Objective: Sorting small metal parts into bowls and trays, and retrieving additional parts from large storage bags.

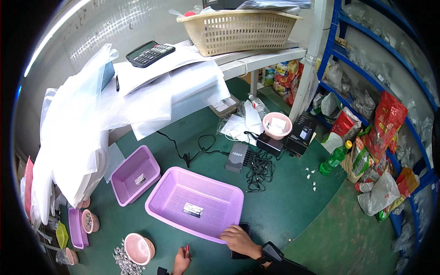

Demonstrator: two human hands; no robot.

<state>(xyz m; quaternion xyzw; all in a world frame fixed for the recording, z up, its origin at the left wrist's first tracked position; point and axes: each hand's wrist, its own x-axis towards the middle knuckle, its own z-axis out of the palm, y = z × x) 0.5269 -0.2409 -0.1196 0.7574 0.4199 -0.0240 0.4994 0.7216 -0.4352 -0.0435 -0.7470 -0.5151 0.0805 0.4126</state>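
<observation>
My right hand (242,241) grips the near right corner of a large purple plastic basket (158,211) on the green table, fingers over its rim. A label lies on the basket's bottom. Under this hand is a flat black thing (240,255), partly covered. My left hand (181,262) is closed near the table's front edge around a small thing with a red tip (187,248), mostly hidden. To the left of it, a pink round basket (139,249) stands beside a heap of small shiny metal pieces (123,261). A smaller purple basket (120,182) sits behind the large one.
A grey power box (237,157) with tangled black cables (260,172) lies behind, near a pink bowl (268,132). A green bottle (333,159) stands at the right edge. White plastic sheets (73,137) hang at left; blue shelves (362,82) line the right.
</observation>
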